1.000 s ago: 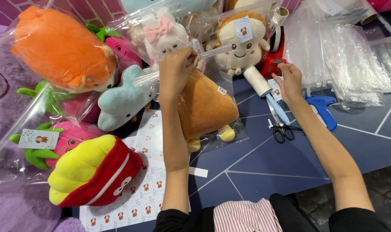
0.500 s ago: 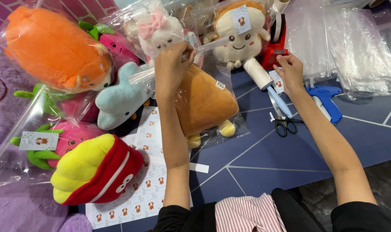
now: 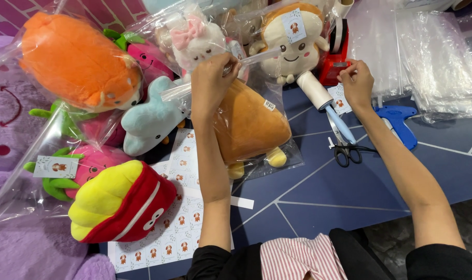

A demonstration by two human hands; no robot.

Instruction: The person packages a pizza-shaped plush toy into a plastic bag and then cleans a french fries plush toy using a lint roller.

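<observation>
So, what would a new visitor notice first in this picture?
Probably the big orange plush in clear plastic at the upper left, and the yellow-and-red plush lying on a sticker sheet at the lower left. In the middle, the left hand pinches a bagged brown plush, while the right hand touches the red tape dispenser.

Bare forearms, left hand (image 3: 209,83) and right hand (image 3: 356,83) ungloved; black short sleeves at upper arms; red-white striped cloth at lap, possibly apron.
</observation>
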